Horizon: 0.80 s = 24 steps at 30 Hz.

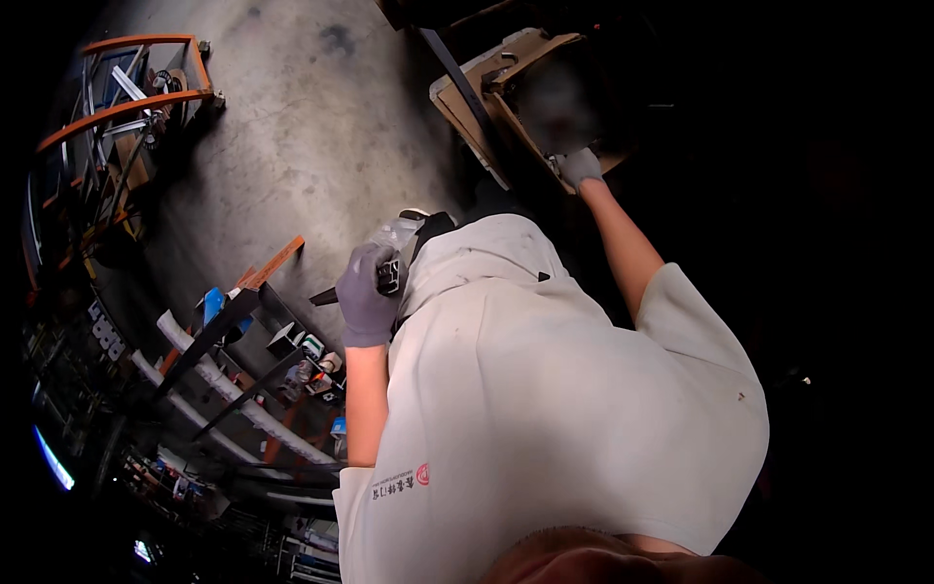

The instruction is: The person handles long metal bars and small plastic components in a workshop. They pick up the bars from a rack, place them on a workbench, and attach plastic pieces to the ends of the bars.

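My left hand (367, 292), in a grey glove, is closed around a short dark metal piece (389, 275) held close to my white shirt (545, 389). A thin dark strip (323, 297) sticks out to the left of the glove. My right hand (581, 166), also gloved, reaches far forward with the arm stretched out. It rests against the edge of a wooden crate-like frame (496, 83) in a dark corner. What the right fingers grip is lost in shadow.
An orange metal cart (146, 97) with bars and parts stands on the concrete floor (311, 146) at upper left. A rack (243, 389) with long white tubes, dark bars and small parts runs along the lower left. The right side is dark.
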Tool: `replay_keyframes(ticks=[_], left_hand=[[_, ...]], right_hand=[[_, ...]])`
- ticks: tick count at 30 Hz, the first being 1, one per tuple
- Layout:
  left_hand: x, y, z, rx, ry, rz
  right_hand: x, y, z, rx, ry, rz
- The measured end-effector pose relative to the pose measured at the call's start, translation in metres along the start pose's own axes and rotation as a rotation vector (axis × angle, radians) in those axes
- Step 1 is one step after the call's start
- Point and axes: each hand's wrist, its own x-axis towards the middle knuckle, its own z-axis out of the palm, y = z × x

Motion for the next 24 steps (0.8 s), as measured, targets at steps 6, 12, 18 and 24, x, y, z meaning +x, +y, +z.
replay_keyframes(ticks=[6, 12, 18, 24], left_hand=[[0.025, 0.031, 0.005, 0.037, -0.063, -0.024], [0.025, 0.033, 0.005, 0.115, -0.143, -0.102], [0.035, 0.033, -0.005, 0.142, -0.049, -0.111], [0.04, 0.021, -0.008, 0.103, 0.0, -0.085]], right_hand=[[0.123, 0.001, 0.071, -0.12, 0.344, -0.22], [0.174, -0.005, 0.122, -0.838, 0.49, -0.13], [0.171, -0.005, 0.097, -0.822, 0.192, -0.2], [0.144, -0.023, 0.067, -1.289, 0.05, -0.432]])
